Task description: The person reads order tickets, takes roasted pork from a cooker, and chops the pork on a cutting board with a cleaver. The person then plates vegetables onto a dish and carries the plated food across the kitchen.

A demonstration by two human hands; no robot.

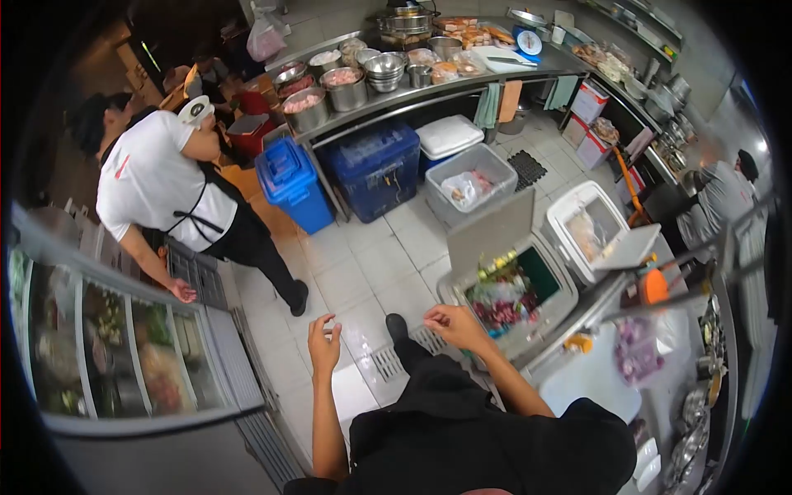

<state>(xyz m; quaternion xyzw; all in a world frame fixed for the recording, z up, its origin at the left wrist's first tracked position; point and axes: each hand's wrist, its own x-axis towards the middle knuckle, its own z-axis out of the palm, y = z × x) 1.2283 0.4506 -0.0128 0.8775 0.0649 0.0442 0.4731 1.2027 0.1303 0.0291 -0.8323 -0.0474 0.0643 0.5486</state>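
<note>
My left hand (324, 343) is raised over the tiled floor, its fingers loosely bent and apart, with nothing seen in it. To the right, my right hand (459, 328) is up in front of my body, fingers loosely curled and also holding nothing that I can see. It is nearest to a large open bin (569, 304) containing purple and green vegetable scraps and plastic. The bin's raised lid (488, 233) leans behind it. Neither hand touches anything. My dark shoe (397, 327) is on the floor between the hands, by a drain grate (386, 363).
A person in a white shirt (161, 169) stands at left beside a glass-fronted fridge (124, 351); another person (722, 198) is at far right. Blue bins (294, 181), a grey tub (462, 206) and a white cooler (577, 216) line the floor. Pots crowd the steel counter (379, 106).
</note>
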